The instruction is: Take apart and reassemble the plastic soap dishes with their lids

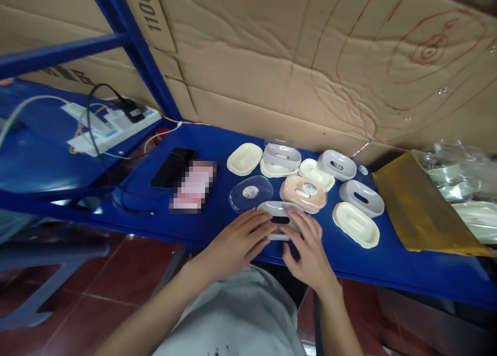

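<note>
Both hands' fingers [254, 226] clamped on grey oval soap dish [280, 217], slotted top, on blue table [217, 211].

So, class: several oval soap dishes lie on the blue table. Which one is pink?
The pink soap dish, with a round sticker on top, just beyond the grey dish under both hands. The others are cream, grey or clear.

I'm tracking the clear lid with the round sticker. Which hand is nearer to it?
Left. The left hand lies just below the clear lid; the right hand sits farther right, across the grey dish.
</note>
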### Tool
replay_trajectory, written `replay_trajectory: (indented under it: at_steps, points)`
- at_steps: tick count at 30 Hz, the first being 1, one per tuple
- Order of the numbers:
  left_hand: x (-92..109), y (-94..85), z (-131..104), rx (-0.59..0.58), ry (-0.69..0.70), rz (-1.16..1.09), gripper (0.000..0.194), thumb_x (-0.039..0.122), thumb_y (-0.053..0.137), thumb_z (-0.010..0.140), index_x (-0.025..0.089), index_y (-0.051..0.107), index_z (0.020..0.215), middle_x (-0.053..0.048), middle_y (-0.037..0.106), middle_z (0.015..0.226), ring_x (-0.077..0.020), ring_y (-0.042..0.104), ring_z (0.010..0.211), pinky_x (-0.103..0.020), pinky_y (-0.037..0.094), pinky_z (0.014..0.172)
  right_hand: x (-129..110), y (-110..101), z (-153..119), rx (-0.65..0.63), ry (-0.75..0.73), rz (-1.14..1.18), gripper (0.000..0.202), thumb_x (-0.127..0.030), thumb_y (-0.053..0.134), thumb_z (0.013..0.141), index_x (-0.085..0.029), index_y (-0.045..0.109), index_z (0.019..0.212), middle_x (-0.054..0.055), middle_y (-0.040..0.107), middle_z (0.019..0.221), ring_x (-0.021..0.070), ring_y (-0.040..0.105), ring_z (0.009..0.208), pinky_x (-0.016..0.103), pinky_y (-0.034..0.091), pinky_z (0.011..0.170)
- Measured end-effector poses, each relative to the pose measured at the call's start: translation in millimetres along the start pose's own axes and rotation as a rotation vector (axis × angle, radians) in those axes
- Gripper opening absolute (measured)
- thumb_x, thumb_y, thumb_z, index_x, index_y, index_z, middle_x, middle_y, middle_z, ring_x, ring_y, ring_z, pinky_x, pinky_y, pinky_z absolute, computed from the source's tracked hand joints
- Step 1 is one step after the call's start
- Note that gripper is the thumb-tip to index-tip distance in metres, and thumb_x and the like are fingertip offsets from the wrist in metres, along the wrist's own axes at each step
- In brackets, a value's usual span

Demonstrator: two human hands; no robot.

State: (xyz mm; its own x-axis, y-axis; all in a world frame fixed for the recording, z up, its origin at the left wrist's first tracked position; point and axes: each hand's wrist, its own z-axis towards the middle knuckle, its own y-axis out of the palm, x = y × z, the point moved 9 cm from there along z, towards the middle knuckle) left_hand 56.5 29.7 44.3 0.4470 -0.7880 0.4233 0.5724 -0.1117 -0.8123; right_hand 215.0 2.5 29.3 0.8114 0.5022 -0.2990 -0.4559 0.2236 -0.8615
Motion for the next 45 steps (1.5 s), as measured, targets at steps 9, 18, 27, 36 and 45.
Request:
replay_trajectory:
  at_steps: [9, 18, 27, 36, 45]
  points:
    - [-142.6, -46.6, 64.3, 0.006, -0.615, 0.381, 0.056, 0.036, 0.062, 0.102, 0.018, 0.056, 0.154, -0.021, 0.054, 0.159, -0.0412, 0.052, 0.147, -0.058, 0.046, 0.118, 9.8, 3.7, 2.2, 0.012, 0.052, -0.012, 0.027, -0.035, 0.06, 0.108, -0.028, 0.071, 0.132, 0.011, 0.065, 0.152, 0.0328, 0.057, 0.146, 0.055, 0.045, 0.117]
    - [-161.2, -72.1, 91.7, 0.034, -0.656, 0.363, 0.037, 0.03, 0.066, 0.095, 0.013, 0.07, 0.128, -0.019, 0.071, 0.129, -0.0368, 0.068, 0.125, -0.049, 0.052, 0.112, 7.7, -4.5, 2.4, 0.079, 0.045, 0.023, 0.03, -0.033, 0.064, 0.108, -0.029, 0.07, 0.137, 0.008, 0.077, 0.136, 0.0302, 0.067, 0.134, 0.052, 0.051, 0.11]
    - [-11.0, -54.2, -2.5, 0.166, -0.047, 0.021, 0.014, 0.014, 0.061, 0.103, 0.024, 0.066, 0.111, -0.005, 0.072, 0.112, -0.0208, 0.072, 0.112, -0.041, 0.058, 0.113, 47.3, -27.9, -12.5, 0.343, 0.328, 0.387, 0.026, -0.03, 0.063, 0.107, -0.031, 0.072, 0.132, 0.006, 0.08, 0.127, 0.027, 0.075, 0.119, 0.044, 0.061, 0.102]
    - [-13.9, -7.0, -30.7, 0.185, -0.095, -0.036, 0.019, 0.012, 0.06, 0.101, 0.023, 0.061, 0.116, -0.012, 0.062, 0.136, -0.0276, 0.064, 0.136, -0.046, 0.062, 0.111, 2.0, -12.7, -23.4, 0.069, 0.074, 0.155, 0.034, -0.022, 0.066, 0.105, -0.027, 0.066, 0.138, 0.009, 0.068, 0.149, 0.0289, 0.06, 0.145, 0.056, 0.046, 0.122]
    - [-36.7, 16.7, -36.7, 0.068, -0.34, -0.113, 0.079, 0.034, 0.077, 0.1, 0.035, 0.032, 0.165, -0.016, 0.04, 0.168, -0.0347, 0.053, 0.151, -0.051, 0.06, 0.113, -19.4, 0.1, 1.1, -0.009, -0.01, 0.062, 0.032, -0.023, 0.061, 0.108, -0.025, 0.065, 0.14, 0.009, 0.069, 0.147, 0.0278, 0.056, 0.149, 0.058, 0.041, 0.129]
